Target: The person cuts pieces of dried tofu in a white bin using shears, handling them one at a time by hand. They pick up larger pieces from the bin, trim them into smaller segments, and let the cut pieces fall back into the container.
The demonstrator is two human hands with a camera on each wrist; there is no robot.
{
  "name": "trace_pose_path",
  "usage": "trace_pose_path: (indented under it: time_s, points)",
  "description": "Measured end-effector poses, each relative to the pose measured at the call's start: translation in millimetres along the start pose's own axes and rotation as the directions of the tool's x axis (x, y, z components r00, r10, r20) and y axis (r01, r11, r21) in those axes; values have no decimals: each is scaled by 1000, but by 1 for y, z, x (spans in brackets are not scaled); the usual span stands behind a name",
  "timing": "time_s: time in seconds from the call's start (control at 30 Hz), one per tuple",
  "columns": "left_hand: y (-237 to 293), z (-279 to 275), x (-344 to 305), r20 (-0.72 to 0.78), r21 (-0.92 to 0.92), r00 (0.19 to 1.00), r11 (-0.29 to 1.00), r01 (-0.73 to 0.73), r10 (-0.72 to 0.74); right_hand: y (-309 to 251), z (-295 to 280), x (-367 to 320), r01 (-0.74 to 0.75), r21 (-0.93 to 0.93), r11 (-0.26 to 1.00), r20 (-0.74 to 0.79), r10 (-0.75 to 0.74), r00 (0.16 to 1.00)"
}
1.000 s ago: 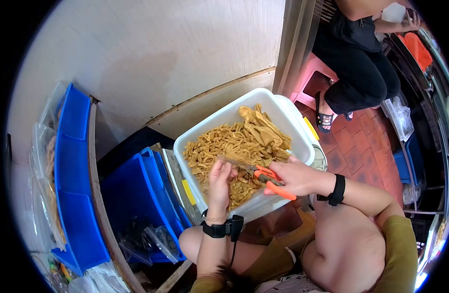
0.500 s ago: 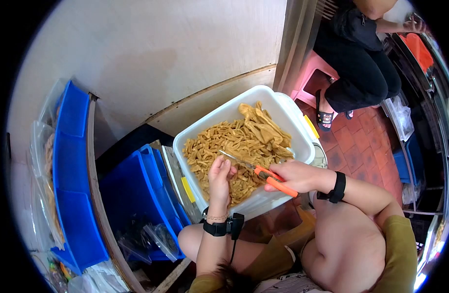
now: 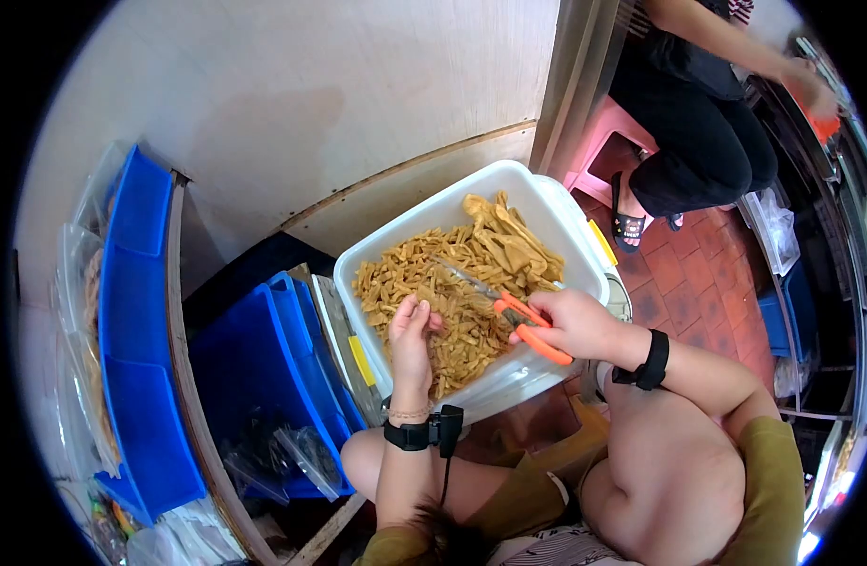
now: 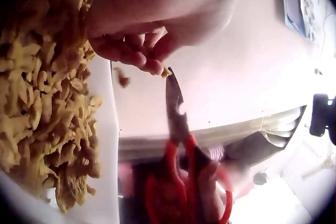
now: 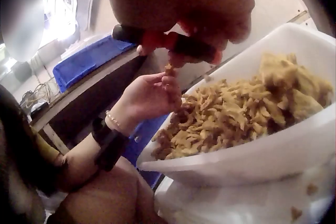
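Observation:
My left hand (image 3: 411,344) is over the near left part of a white plastic tub (image 3: 515,171). Between its thumb and fingers it pinches a small yellow-brown piece (image 4: 166,72). My right hand (image 3: 577,325) grips orange-handled scissors (image 3: 547,349) over the tub's near right side. Their blades (image 4: 176,108) point toward the left fingertips, the tip right beside the pinched piece in the left wrist view. A small blurred scrap (image 4: 122,78) is in the air below the left fingers. Cut yellow-brown strips (image 3: 405,264) fill much of the tub, and larger wrinkled pieces (image 3: 518,250) lie at its far right.
Blue bins (image 3: 254,368) stand to the left, one with plastic bags inside. A pale wall panel (image 3: 358,104) rises behind the tub. At the right, a person in black trousers (image 3: 698,141) sits on a pink stool (image 3: 599,141) over a red tiled floor (image 3: 679,292).
The left hand has shifted slightly left and down. The scissors have swung a little and their handles are spread wider than half a second ago. The seated person's arm has reached forward.

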State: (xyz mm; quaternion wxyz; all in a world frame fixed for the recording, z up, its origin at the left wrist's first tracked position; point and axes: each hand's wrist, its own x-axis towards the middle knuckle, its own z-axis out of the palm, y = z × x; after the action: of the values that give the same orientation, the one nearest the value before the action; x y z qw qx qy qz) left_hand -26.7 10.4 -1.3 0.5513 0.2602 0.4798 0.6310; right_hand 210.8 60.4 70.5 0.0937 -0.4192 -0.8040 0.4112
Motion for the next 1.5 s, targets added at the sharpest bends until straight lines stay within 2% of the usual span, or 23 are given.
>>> trace_pose_path:
  time_s: [0.03, 0.1, 0.17, 0.23, 0.27, 0.33, 0.4, 0.47, 0.6, 0.67, 0.83, 1.0, 1.13, 1.2, 1.27, 1.4, 1.47, 1.5]
  points:
    - [0, 0, 0, -39, -17, 999, 1000, 12, -12, 1, -1, 1, -9, 36, 999, -60, 11, 998]
    - [0, -1, 1, -79, -34, 997, 999, 23, -25, -6, -11, 1, -14, -21, 1000, -29, 14, 999]
    - [1, 1, 1, -115, -119, 993, 992, -31, 17, -8, -13, 0, -19, -77, 997, 0, 19, 1000]
    - [3, 4, 0, -168, -170, 986, 985, -29, 0, -4, -9, -2, 105, -265, 959, -15, -113, 993]
    - [4, 5, 0, -219, -220, 976, 975, -31, -19, -4, -8, -2, 105, -265, 959, -15, -113, 994]
    - [2, 3, 0, -228, -254, 973, 967, -32, -27, -3, -7, -3, 86, -307, 948, 89, -61, 994]
    - [-1, 1, -1, -238, -288, 971, 957, -35, -36, 0, -3, -3, 93, -316, 944, 99, -65, 993]
    - [-3, 1, -3, -160, -359, 986, 933, -15, -45, 0, -2, -3, 101, -325, 940, 108, -69, 992]
    - [-2, 7, -6, -160, -343, 986, 939, -7, -52, 0, -1, -2, 99, -311, 945, 150, -54, 987]
    - [-5, 6, -6, -134, -277, 990, 961, -1, -37, 0, -1, -2, 97, -309, 946, 161, -49, 986]
    - [-11, 8, -6, -91, -215, 995, 975, -51, 32, 0, -3, 0, 67, -194, 979, 239, -19, 971]
    - [-12, 8, -4, -58, -199, 997, 978, -63, 53, -2, -3, 0, 56, -129, 990, 235, -24, 972]
    - [-5, 10, -6, -95, -218, 995, 975, -46, 26, -3, -1, 0, 52, -50, 997, 216, -40, 976]
    - [-2, 8, -5, -131, -239, 991, 970, -34, 3, -3, 1, 0, 54, -53, 997, 204, -43, 978]
    - [2, 6, -3, -103, -294, 994, 954, -61, 32, -2, 2, 0, 58, -56, 997, 193, -46, 980]
    - [6, 2, -3, -52, -270, 996, 960, -78, 66, -8, -4, -2, 58, -98, 994, 170, -41, 985]
    - [11, 3, -5, 50, -68, 998, 997, -46, 49, -7, -4, -2, 43, -141, 989, 173, -18, 985]
    - [10, 3, -5, 50, -69, 998, 997, -45, 49, -3, -1, -2, 94, -149, 984, 133, -74, 988]
